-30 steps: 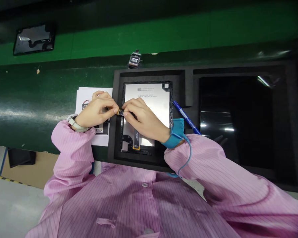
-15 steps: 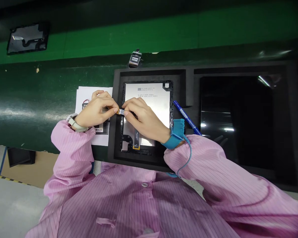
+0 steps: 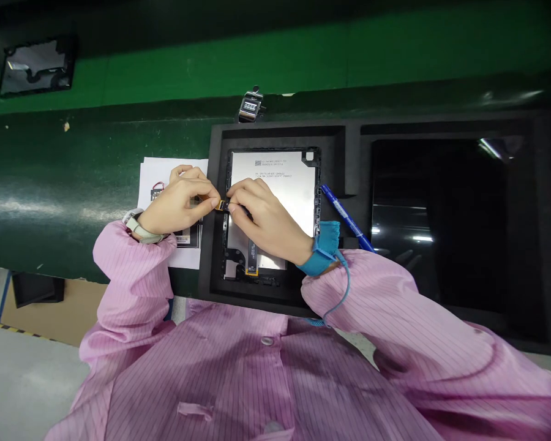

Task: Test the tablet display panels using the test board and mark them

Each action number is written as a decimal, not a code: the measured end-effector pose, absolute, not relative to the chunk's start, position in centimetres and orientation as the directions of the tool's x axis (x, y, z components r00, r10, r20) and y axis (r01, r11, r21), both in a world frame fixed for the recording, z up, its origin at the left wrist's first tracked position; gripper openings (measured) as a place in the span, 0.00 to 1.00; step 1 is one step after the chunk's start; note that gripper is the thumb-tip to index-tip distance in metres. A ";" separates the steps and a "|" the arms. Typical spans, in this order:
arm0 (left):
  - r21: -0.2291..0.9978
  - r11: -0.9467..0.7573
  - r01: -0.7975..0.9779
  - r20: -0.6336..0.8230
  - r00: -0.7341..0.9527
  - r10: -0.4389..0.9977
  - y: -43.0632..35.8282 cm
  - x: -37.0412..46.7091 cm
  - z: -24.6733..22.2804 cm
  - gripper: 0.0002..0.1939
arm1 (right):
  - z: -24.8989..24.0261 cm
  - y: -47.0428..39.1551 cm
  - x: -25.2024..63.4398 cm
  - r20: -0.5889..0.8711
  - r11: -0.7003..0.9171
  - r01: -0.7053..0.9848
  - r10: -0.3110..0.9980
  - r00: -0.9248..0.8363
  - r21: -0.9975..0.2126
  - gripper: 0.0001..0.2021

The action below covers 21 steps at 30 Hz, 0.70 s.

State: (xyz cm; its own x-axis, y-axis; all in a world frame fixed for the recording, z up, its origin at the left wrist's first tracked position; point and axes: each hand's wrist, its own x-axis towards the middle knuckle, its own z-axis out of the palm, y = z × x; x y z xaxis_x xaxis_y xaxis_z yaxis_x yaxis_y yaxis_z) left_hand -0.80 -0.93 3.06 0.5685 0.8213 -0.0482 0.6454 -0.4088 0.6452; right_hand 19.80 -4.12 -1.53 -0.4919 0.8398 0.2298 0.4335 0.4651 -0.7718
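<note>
Over the left edge of a tablet screen assembly (image 3: 298,202) with a silvery back, my two hands meet at a short flex cable (image 3: 221,206). My left hand (image 3: 179,199) pinches its orange end between thumb and forefinger. On the other side, my right hand (image 3: 270,223) pinches near the dark connector end; its fingertips partly hide that piece. The assembly lies in a black foam tray (image 3: 215,153). Another flat black ribbon cable (image 3: 252,254) runs down the panel below my right hand. A blue wrist strap (image 3: 321,250) circles my right wrist.
A blue marker (image 3: 348,218) leans beside the panel. Right of it lies a glossy black screen (image 3: 441,214). Behind the tray stands a tally counter (image 3: 250,107). Printed sheets (image 3: 151,177) lie under my left hand. Another tablet assembly (image 3: 39,66) sits on the green surface, far left.
The small piece between my fingertips has turned from showing a pale silvery face to a dark one. Both hands keep their pinch in nearly the same place. The far tablet assembly appears shifted slightly left.
</note>
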 end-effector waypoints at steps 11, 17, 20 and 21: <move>0.603 -0.427 0.673 -0.047 0.565 0.824 -1.0 -0.6 3.0 0.12 | -1.5 -4.1 19.7 0.213 0.455 0.442 0.842 -0.496 -0.773 0.11; 0.599 -0.429 0.676 -0.042 0.561 0.826 -1.0 -0.6 2.8 0.12 | -1.2 -4.0 19.8 0.174 0.446 0.445 0.830 -0.530 -0.776 0.11; 0.595 -0.429 0.680 -0.043 0.560 0.828 -0.9 -0.6 2.7 0.12 | -1.2 -4.0 19.9 0.170 0.440 0.443 0.833 -0.527 -0.781 0.11; 0.596 -0.428 0.679 -0.043 0.559 0.828 -0.9 -0.6 2.7 0.11 | -1.2 -4.0 19.9 0.171 0.439 0.442 0.834 -0.525 -0.782 0.11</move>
State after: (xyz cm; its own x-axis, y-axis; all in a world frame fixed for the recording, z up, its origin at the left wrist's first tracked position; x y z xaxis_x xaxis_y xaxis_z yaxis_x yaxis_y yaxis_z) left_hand -0.64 -0.92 2.69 0.5594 0.8278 -0.0431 0.6794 -0.4281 0.5959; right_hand 19.86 -3.98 -1.21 -0.5254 0.8336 0.1706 0.4419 0.4387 -0.7825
